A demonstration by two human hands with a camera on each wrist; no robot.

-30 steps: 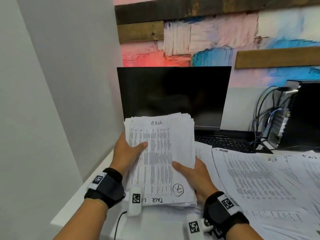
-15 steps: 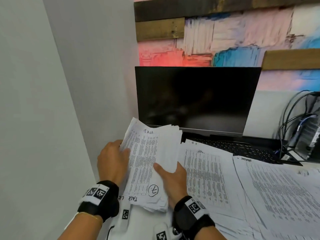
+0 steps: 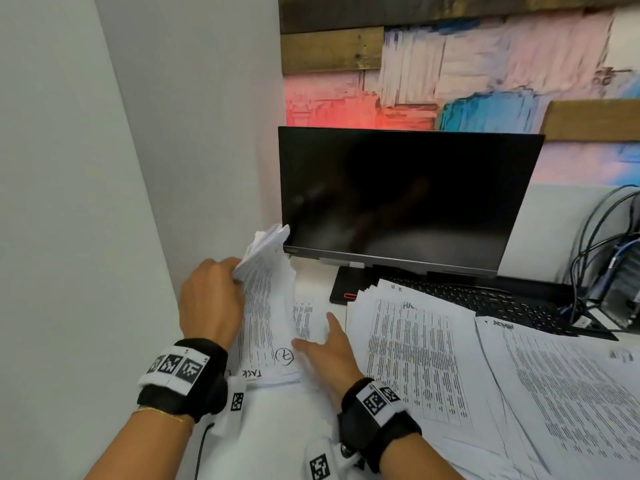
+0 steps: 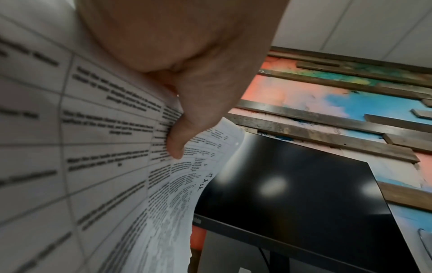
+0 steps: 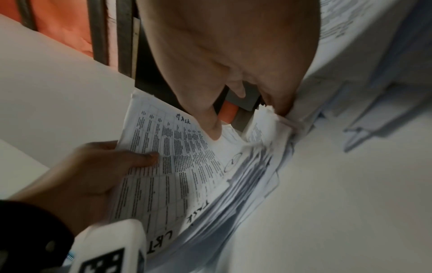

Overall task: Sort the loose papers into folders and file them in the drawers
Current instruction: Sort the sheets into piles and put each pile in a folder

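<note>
A thick stack of printed papers, handwritten "Task" at its top and a circled number at its bottom, stands tilted on its long edge at the desk's left end. My left hand grips its upper left edge, thumb on the top sheet and fingers behind. My right hand lies flat with straight fingers just right of the stack, and its thumb touches the lower right edge. From the right wrist, the stack fans out under that thumb. No folders or drawers are in view.
A grey wall runs close along the left. A dark monitor and black keyboard stand behind. Paper piles headed "HR" and "Admin" cover the desk to the right. Cables and a computer box sit far right.
The stack moved left toward the wall and tipped up onto its edge. My right hand went from holding its lower right side to lying flat beside it. My head turned left.
</note>
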